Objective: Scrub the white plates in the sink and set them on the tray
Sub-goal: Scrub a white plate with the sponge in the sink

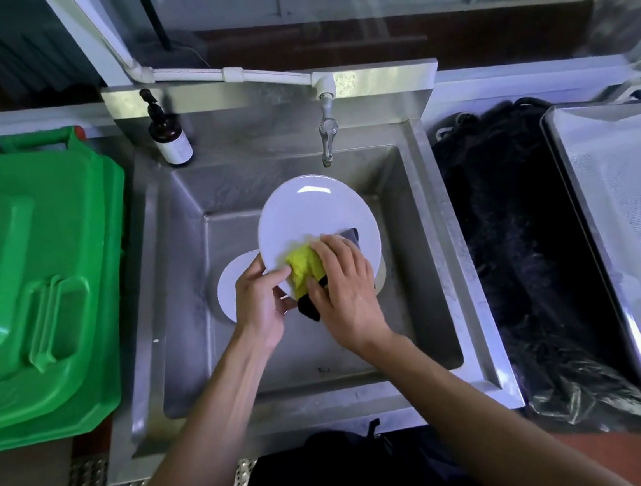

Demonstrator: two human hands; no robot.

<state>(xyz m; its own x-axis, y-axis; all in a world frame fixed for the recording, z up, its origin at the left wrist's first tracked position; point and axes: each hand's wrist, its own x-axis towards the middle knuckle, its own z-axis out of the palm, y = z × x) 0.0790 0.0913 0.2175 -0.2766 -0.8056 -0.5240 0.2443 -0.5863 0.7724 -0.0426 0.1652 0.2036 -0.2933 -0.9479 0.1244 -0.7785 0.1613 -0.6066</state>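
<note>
Currently left hand (260, 306) pinches round white ceramic plate (313, 219) at rim; right hand (346, 284) grips yellow-and-black sponge (303, 267). Advise firm circular strokes, plate kept over steel sink (180, 302).

Your left hand (259, 300) grips the plate (315, 219) over the sink (174, 262). Your right hand (346, 284) presses the sponge (303, 267) on it.

Lower plate (231, 287) mostly hidden under the upper plate (315, 219); tray (636, 242) cut off at right
</note>
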